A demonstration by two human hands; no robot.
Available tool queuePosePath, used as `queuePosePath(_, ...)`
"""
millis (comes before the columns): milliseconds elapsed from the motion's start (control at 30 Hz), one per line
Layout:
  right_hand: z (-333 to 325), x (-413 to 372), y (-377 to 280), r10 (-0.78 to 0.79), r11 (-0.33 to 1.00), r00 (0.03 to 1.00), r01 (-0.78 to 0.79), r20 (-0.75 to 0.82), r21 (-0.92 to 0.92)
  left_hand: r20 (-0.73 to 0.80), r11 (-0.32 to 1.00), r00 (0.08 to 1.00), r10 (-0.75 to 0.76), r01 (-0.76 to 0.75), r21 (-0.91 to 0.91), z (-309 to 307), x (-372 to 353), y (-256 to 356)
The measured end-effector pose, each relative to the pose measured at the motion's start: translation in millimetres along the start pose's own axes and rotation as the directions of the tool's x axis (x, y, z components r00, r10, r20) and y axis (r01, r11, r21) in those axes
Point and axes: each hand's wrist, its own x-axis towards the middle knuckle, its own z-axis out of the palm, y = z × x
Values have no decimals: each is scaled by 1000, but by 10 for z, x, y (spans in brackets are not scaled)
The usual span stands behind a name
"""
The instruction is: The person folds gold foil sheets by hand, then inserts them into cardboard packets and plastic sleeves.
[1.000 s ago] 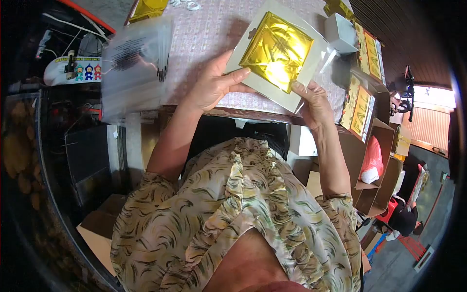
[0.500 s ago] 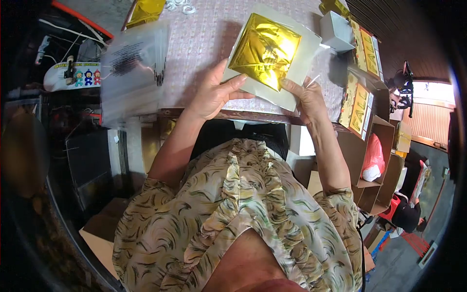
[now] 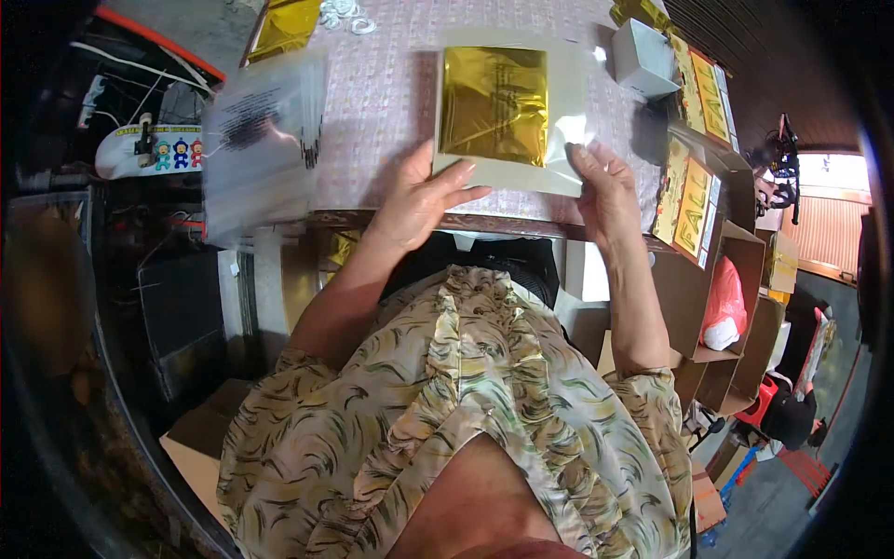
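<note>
A flat gold foil square [image 3: 495, 107] sits against a larger pale card [image 3: 559, 102], over which there is a shiny clear layer, apparently a plastic bag. Faint dark print shows across the gold. My left hand [image 3: 419, 200] is closed at the card's lower left edge, thumb on top, the other fingers partly beneath. At the lower right corner, my right hand [image 3: 605, 182] pinches the card and clear layer between thumb and fingers. Left of my left hand lies a stack of clear printed plastic bags [image 3: 261, 149] on the table.
A patterned cloth covers the table [image 3: 377, 121]. White loops [image 3: 346, 14] and gold foil [image 3: 284, 26] lie at its far left. On the right stand a white box [image 3: 643, 61] and cartons marked FALL [image 3: 694, 205]. A person [image 3: 787, 410] is visible farther right.
The card and gold foil have turned from a tilt to nearly square and moved slightly right. The foil looks flatter, with print over it. My right hand has shifted right.
</note>
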Motion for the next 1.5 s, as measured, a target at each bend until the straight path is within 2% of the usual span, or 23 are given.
queuePosePath(33, -89, 40, -69, -4, 1000, 1000, 4, -5, 1, 40, 990, 999, -30, 24, 140, -82, -6, 44)
queuePosePath(67, -175, 96, -173, -10, 991, 997, 21, 79, -135, -50, 803, 998, -29, 53, 593, -235, -5, 260)
queuePosePath(100, -211, 129, -275, -4, 963, 987, 47, 160, -266, -22, 879, 992, 124, -99, 467, -300, 57, 304)
queuePosePath(133, -129, 105, -462, 18, 883, 994, 35, 109, -467, -18, 684, 990, 143, -86, 725, -567, 184, 497)
queuePosePath(200, -177, 238, -659, 93, 770, 963, 92, 254, -631, -100, 710, 888, 448, -286, 644, -384, 432, 752)
queuePosePath(233, -150, 294, -745, 137, 717, 938, 128, 318, -686, -110, 715, 892, 438, -271, 645, -271, 537, 896)
queuePosePath(300, -12, 369, -927, 216, 656, 894, 166, 393, -736, 127, 658, 977, 169, -208, 724, -81, 691, 1042)
queuePosePath(333, -32, 472, -902, 216, 710, 847, 204, 485, -673, 125, 656, 977, 171, -208, 725, -76, 746, 1002)
queuePosePath(400, -70, 593, -876, 187, 741, 851, 206, 491, -639, 181, 763, 979, -96, -45, 645, -89, 891, 901)
queuePosePath(433, -108, 661, -838, 167, 772, 855, 196, 490, -605, 185, 761, 978, -92, -51, 647, -112, 947, 830)
queuePosePath(500, -264, 776, -658, 145, 816, 891, 138, 430, -562, 71, 893, 997, -27, -8, 449, -229, 1018, 642)
queuePosePath(567, -315, 805, -479, 75, 965, 989, -39, 131, -258, -5, 929, 999, -35, 34, 370, -416, 1131, 489)
queuePosePath(600, -486, 920, -323, 87, 952, 993, -60, 76, -299, -69, 949, 998, -12, 33, 313, -488, 1169, 393)
queuePosePath(667, -435, 905, -69, 34, 986, 997, -22, 68, -164, -136, 978, 990, 31, -2, 211, -465, 1124, 305)
queuePosePath(800, -282, 882, 198, -66, 991, 994, 55, -92, -120, -186, 974, 982, 3, 39, 224, -386, 1069, 253)
queuePosePath(900, 30, 687, 100, -3, 997, 976, -13, -218, -71, -252, 960, 965, 68, 5, 279, -466, 1057, 136)
queuePosePath(967, -7, 734, 241, -41, 998, 978, 32, -207, -47, -319, 968, 946, 63, 19, 248, -457, 1044, 144)
queuePosePath(1067, -1, 823, 259, -87, 995, 980, 77, -181, -61, -166, 963, 984, -65, 106, 249, -563, 1046, 340)
queuePosePath(1167, -26, 858, 281, -73, 991, 982, 52, -173, -120, 0, 989, 1000, -30, 29, 143, -565, 1182, 426)
queuePosePath(1267, 11, 865, 179, -63, 986, 983, 35, -170, -163, 73, 975, 997, -21, 5, 224, -537, 1196, 441)
queuePosePath(1333, -48, 887, 128, -56, 983, 983, 24, -175, -182, 82, 974, 995, -50, 30, 222, -497, 1191, 419)
queuePosePath(1400, -220, 1030, 100, -201, 979, 967, 195, -157, -56, 92, 973, 993, -76, 54, 225, -400, 1161, 400)
queuePosePath(1500, -237, 1033, 53, -211, 977, 954, 201, -212, -68, 26, 996, 1000, -1, -1, 89, -283, 1083, 431)
